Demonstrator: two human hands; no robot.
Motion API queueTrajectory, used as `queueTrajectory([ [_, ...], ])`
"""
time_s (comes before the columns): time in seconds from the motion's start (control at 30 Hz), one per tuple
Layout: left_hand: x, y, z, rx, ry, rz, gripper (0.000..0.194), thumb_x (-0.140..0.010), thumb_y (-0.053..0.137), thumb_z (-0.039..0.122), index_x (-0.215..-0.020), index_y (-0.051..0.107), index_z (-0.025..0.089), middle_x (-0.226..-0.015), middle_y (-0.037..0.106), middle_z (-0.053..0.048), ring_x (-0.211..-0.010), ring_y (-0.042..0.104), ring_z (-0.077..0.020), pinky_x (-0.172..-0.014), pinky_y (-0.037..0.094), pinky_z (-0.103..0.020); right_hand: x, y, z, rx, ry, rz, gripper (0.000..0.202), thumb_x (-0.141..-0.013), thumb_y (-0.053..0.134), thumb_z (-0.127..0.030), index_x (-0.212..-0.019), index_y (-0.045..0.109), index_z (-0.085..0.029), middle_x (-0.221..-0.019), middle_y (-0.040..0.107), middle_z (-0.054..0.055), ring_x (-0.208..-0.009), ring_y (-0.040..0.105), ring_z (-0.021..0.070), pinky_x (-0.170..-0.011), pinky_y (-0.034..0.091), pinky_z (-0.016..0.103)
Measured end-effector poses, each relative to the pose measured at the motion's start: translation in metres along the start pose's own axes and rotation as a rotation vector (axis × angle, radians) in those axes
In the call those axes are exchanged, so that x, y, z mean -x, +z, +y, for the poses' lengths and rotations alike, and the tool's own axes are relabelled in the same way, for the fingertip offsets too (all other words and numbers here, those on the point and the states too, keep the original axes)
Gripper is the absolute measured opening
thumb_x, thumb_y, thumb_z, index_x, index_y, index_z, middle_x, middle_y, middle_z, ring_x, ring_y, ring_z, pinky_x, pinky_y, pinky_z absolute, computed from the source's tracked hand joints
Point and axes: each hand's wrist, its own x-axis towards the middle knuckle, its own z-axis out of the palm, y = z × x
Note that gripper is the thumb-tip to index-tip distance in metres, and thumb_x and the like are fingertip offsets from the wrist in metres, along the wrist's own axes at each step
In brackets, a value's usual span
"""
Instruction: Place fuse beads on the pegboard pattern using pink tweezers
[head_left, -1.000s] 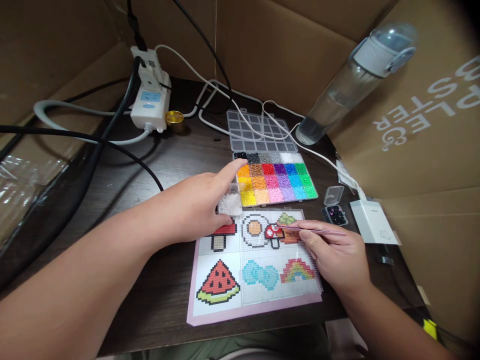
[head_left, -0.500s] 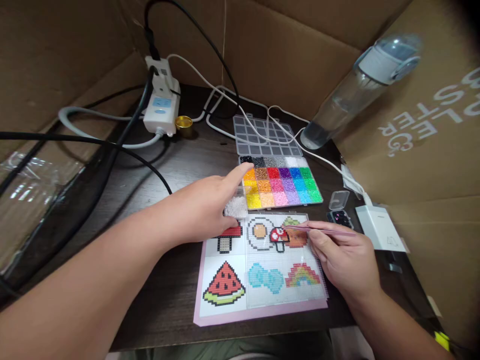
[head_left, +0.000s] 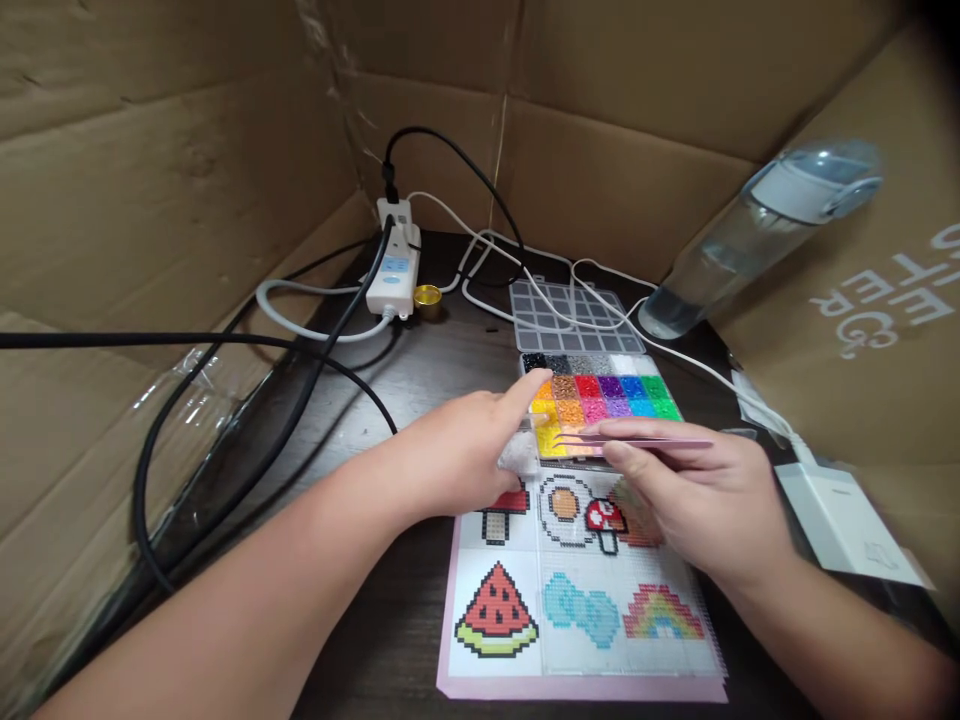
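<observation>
My left hand (head_left: pixel 465 455) grips a small clear box of white beads (head_left: pixel 520 455) between thumb and fingers, its index finger stretched toward the bead case. My right hand (head_left: pixel 705 490) holds pink tweezers (head_left: pixel 660 443), their two tips apart over the yellow beads at the case's near left corner. The sectioned bead case (head_left: pixel 600 400) holds beads sorted by colour. In front lies a pattern sheet (head_left: pixel 499 610) with a watermelon, bow and rainbow. A clear pegboard (head_left: pixel 619 655) covers its right part. On the pegboard stands a red, white and black bead mushroom (head_left: pixel 606 525), partly beside my right hand.
A white power strip (head_left: pixel 394 275) with black and white cables sits at the back left, near a small gold cup (head_left: pixel 428 300). A water bottle (head_left: pixel 765 235) leans at the back right. A white charger (head_left: pixel 847 520) lies right. Cardboard walls (head_left: pixel 622 140) surround the table.
The tweezers have lifted from the bead mushroom and moved up to the bead case's near edge, tips now spread. My left hand keeps hold of the small box. The camera view has shifted.
</observation>
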Motion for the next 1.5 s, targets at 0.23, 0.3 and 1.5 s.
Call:
queueTrajectory([
  [0.23, 0.0, 0.002, -0.002, -0.012, 0.013, 0.007, 0.099, -0.075, 0.068, 0.02, -0.156, 0.01, 0.026, -0.125, 0.066, -0.012, -0.109, 0.065, -0.0298, -0.085, 0.051, -0.037, 0.002, 0.026, 0.0, -0.052, -0.106, -0.102, 0.013, -0.082, 0.07, -0.017, -0.084, 0.082, -0.024, -0.084, 0.082, 0.003, -0.076, 0.079, 0.0204, -0.072, 0.067, 0.03],
  [0.3, 0.0, 0.002, -0.001, -0.018, -0.002, 0.001, 0.1, -0.075, 0.068, 0.02, -0.156, 0.009, 0.025, -0.124, 0.066, -0.012, -0.109, 0.066, -0.0293, -0.085, 0.051, -0.036, 0.003, 0.027, 0.001, -0.029, -0.107, -0.099, 0.013, -0.082, 0.07, -0.018, -0.084, 0.081, -0.024, -0.084, 0.082, 0.003, -0.075, 0.079, 0.0206, -0.069, 0.067, 0.03],
  [1.5, 0.0, -0.001, 0.002, 0.023, -0.004, -0.004, 0.101, -0.075, 0.071, 0.021, -0.156, 0.011, 0.027, -0.132, 0.064, -0.014, -0.115, 0.064, -0.0307, -0.086, 0.05, -0.036, 0.003, 0.028, 0.007, 0.024, -0.086, -0.009, 0.011, -0.083, 0.071, -0.022, -0.086, 0.081, -0.026, -0.086, 0.081, 0.002, -0.078, 0.078, 0.0217, -0.075, 0.066, 0.035],
])
